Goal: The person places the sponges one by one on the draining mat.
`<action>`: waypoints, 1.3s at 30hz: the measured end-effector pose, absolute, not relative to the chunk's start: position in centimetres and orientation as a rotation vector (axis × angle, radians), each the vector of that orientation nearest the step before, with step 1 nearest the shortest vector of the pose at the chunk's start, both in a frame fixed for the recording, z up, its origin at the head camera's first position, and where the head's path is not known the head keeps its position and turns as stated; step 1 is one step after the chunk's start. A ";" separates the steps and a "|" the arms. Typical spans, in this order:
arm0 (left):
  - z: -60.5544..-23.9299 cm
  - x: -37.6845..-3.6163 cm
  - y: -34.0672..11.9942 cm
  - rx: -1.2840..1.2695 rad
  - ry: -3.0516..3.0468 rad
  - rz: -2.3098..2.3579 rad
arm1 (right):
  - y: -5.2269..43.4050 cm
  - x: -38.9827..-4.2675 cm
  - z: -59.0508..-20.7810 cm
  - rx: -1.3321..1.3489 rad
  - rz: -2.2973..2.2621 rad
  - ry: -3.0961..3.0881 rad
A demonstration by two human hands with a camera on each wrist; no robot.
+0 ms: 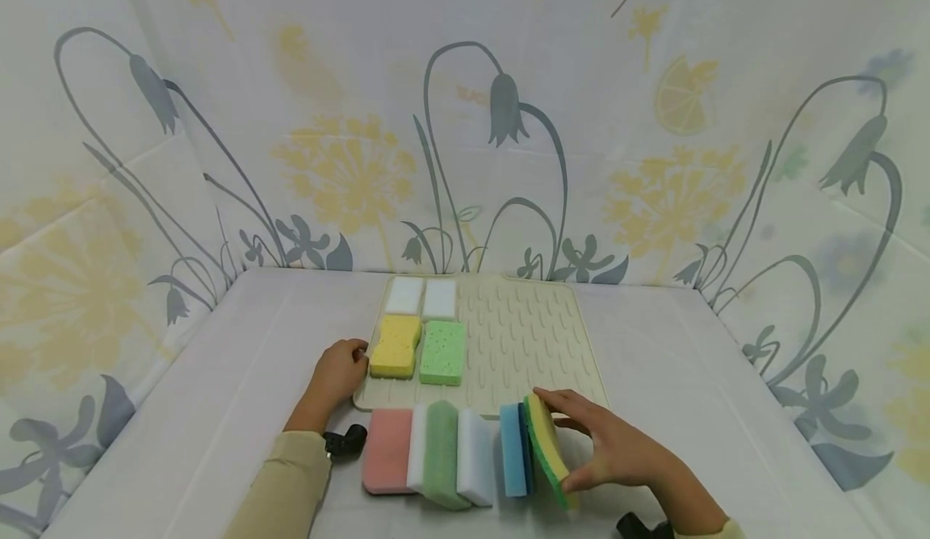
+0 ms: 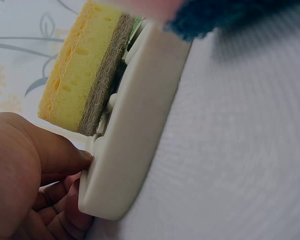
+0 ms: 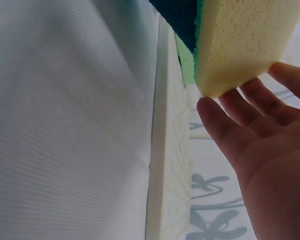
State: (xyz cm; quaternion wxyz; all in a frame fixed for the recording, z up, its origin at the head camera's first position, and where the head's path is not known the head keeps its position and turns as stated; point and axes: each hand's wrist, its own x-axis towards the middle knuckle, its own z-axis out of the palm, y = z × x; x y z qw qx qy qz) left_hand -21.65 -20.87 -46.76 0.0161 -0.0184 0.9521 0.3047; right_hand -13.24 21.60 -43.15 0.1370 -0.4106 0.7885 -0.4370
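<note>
The right hand [image 1: 617,450] has its fingers spread and lightly curved around a yellow-and-green sponge [image 1: 548,449] standing on edge at about five o'clock of the cream drying mat [image 1: 523,337] — thumb at its far end, fingertips along its yellow face. The left hand [image 1: 337,373] has its fingers curled against the mat's edge at eight o'clock, touching it just beside the yellow sponge [image 1: 395,345]. Outward lie a green speckled sponge [image 1: 442,352], two white sponges [image 1: 421,296] at eleven o'clock, and a row along six o'clock — pink sponge [image 1: 387,450], green-and-white sponge [image 1: 436,454], white block [image 1: 475,458], blue sponge [image 1: 514,460].
</note>
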 end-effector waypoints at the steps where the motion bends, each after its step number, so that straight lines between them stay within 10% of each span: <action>1: -46.7 -21.6 -20.9 -0.056 2.960 0.947 | 21.6 -13.3 -43.0 -1.194 -1.266 2.281; 39: -46.8 -21.8 -20.8 -0.072 2.958 0.932 | 20.2 -16.0 -38.8 -1.379 -1.274 2.207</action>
